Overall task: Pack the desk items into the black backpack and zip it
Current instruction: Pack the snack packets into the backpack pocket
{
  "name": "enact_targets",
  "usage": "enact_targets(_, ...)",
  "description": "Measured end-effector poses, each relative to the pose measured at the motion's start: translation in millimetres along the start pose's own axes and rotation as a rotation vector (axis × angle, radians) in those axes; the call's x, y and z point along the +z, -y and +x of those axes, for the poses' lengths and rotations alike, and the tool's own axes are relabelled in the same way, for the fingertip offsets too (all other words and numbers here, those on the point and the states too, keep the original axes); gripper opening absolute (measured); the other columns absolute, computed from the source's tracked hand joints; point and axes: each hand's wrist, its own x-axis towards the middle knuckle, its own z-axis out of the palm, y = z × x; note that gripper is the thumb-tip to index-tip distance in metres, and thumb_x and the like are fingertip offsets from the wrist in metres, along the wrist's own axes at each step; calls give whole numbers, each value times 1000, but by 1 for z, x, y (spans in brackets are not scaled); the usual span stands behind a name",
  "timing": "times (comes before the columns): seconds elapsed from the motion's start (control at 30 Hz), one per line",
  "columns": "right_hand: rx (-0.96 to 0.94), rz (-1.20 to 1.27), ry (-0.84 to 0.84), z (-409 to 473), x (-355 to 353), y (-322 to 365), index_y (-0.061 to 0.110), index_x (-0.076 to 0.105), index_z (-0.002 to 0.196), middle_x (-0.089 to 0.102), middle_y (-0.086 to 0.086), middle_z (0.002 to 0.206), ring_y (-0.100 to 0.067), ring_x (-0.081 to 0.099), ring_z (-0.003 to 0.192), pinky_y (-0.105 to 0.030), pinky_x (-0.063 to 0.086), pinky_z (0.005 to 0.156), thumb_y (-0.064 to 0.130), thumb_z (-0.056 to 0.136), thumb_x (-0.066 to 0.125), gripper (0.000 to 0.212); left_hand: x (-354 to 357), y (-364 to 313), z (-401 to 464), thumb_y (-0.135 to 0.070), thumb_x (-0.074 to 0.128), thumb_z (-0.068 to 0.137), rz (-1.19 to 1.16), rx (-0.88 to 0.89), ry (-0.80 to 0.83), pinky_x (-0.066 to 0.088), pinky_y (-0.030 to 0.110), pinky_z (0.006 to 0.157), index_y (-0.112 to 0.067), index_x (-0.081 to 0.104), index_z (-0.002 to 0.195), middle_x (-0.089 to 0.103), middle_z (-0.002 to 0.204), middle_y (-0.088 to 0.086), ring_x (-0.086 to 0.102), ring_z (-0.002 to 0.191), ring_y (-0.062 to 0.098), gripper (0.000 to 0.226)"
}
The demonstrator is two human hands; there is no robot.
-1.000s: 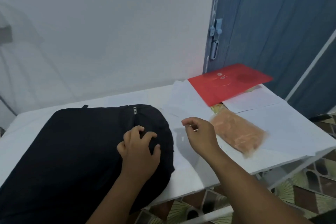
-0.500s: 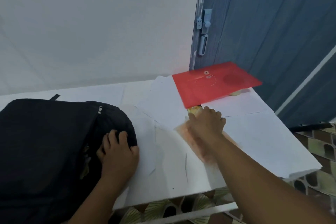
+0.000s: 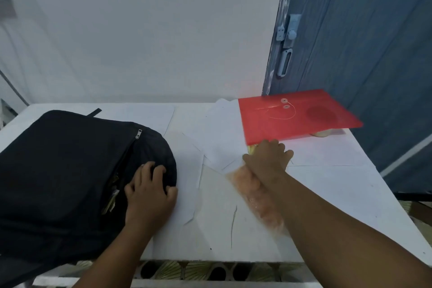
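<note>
Nearest, a strip of patterned floor tile point(image 3: 205, 270) shows under the front edge of the white desk point(image 3: 327, 229); above it the two bare forearms reach in over the desk; the left hand point(image 3: 149, 196) lies on the right end of the black backpack point(image 3: 60, 170), fingers curled down into the fabric in a narrow grip just beside the open zip, where something pale shows through the gap; the backpack lies flat on the left half of the desk, its silver zip pull point(image 3: 139, 134) sitting further back along the top; to the right, a clear plastic bag point(image 3: 254, 196) with an orange, blurred filling lies on loose white paper sheets point(image 3: 219, 147), partly under the right forearm; the right hand point(image 3: 268, 156) sits over the far end of that bag, fingers bent down onto it, though the blur keeps me from saying whether this grip has closed round it or only presses; just beyond the knuckles lies a red string-tie envelope point(image 3: 292, 119), its far corner raised on a small pale object; behind it stands a blue door point(image 3: 362, 42) with a latch point(image 3: 286, 37), and a white wall point(image 3: 140, 30) runs along the back
</note>
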Motion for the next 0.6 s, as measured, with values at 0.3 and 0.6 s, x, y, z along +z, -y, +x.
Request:
enact_targets(0.3, -430, 124, -176, -8, -4, 19, 22, 68, 79, 63, 8, 70, -19, 56, 74, -36, 29, 78, 38, 78, 53, 22, 2, 3, 2, -39, 41, 77, -26, 6, -27, 28, 54, 106, -26, 48, 118, 37, 144, -1, 28, 140, 21, 43)
enact_targets(0.6, -427, 1039, 91, -51, -6, 71, 23, 68, 99, 68, 12, 90, -2, 62, 82, -20, 51, 74, 20, 98, 47, 22, -7, 7, 6, -21, 64, 88, -284, -41, -28, 22, 53, 110, -24, 59, 118, 44, 145, -2, 31, 141, 22, 31)
